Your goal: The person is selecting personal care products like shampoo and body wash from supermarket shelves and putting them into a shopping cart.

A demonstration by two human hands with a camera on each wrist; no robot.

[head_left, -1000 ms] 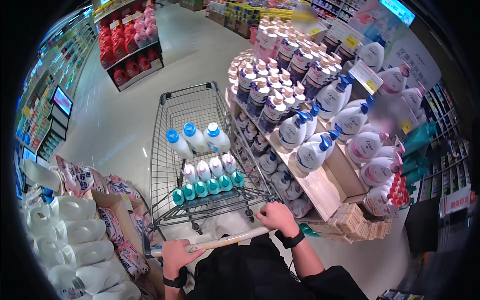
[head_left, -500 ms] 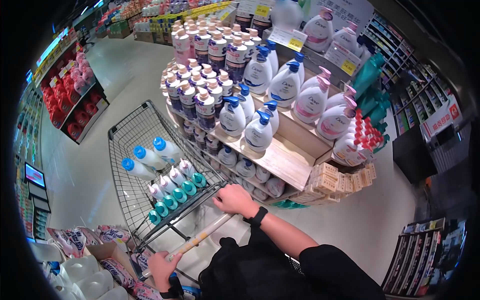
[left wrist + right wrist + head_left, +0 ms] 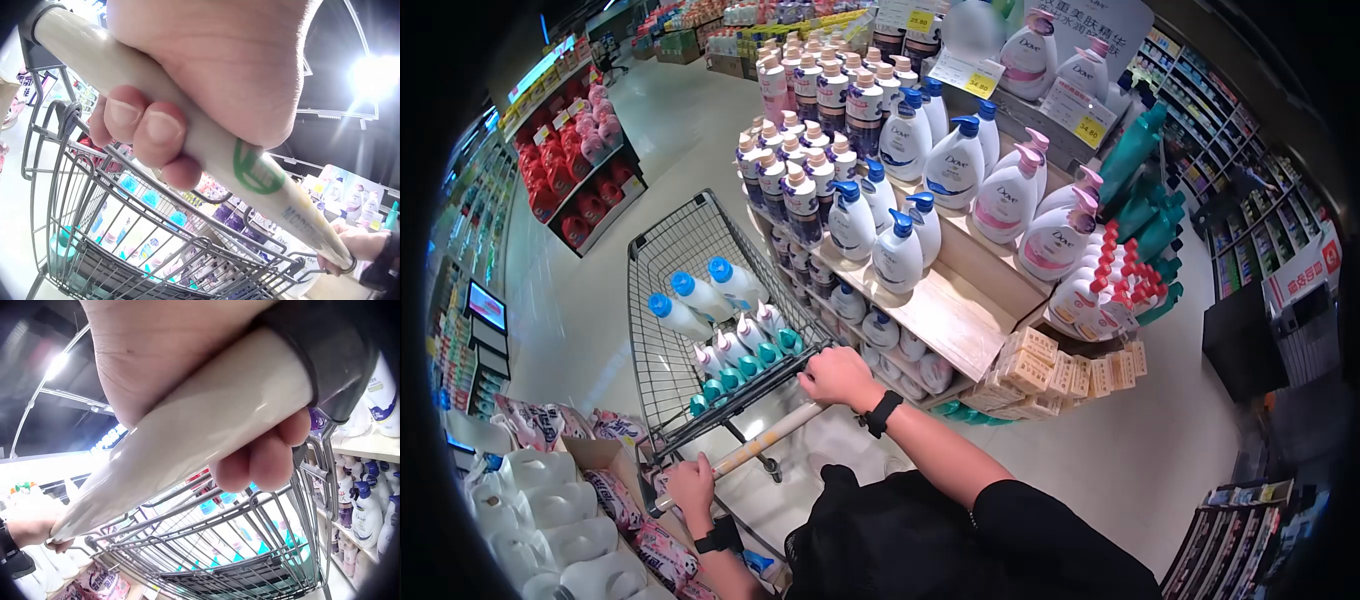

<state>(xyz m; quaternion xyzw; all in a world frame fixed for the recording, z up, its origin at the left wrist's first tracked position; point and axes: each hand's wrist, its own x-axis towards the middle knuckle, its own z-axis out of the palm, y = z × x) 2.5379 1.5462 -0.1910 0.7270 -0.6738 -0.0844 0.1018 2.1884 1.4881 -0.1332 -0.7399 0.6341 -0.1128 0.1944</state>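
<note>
Both hands grip the pale handle (image 3: 765,440) of a wire shopping cart (image 3: 670,215). My left hand (image 3: 692,487) holds its left end; in the left wrist view the fingers (image 3: 160,134) curl under the bar. Toward the right end is my right hand (image 3: 840,378), its fingers (image 3: 272,461) wrapped round the bar in the right wrist view. Inside the cart stand three white bottles with blue caps (image 3: 698,296), a row of white pump-like bottles (image 3: 730,348) and a row of teal-topped bottles (image 3: 749,367) nearest the handle.
A wooden shelf (image 3: 955,325) of pump bottles (image 3: 954,165) runs close along the cart's right side. Boxed soap bars (image 3: 1035,365) stack at its near corner. White jugs (image 3: 565,500) and pink bags (image 3: 615,495) sit at the left. Farther off stands a red detergent rack (image 3: 580,170).
The head view has swung right, so the shelf shows farther left and the cart stands slanted toward the upper left. Both hands stay on the handle.
</note>
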